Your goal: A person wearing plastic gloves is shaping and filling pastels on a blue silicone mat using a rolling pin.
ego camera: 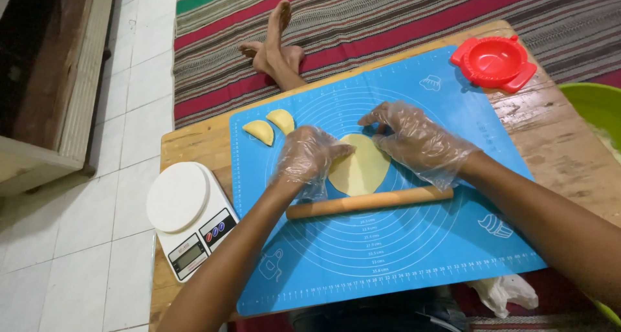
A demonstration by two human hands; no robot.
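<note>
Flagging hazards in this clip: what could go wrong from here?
The rolling pin lies loose right behind the dough sheet; a wrist could nudge it rolling onto the dough. The left hand and right hand wear loose plastic gloves, which might stick and tear the thin sheet.

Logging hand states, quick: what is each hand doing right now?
Left hand: open, fingers resting on the dough sheet.
Right hand: open, fingertips at the dough's top edge.
</note>
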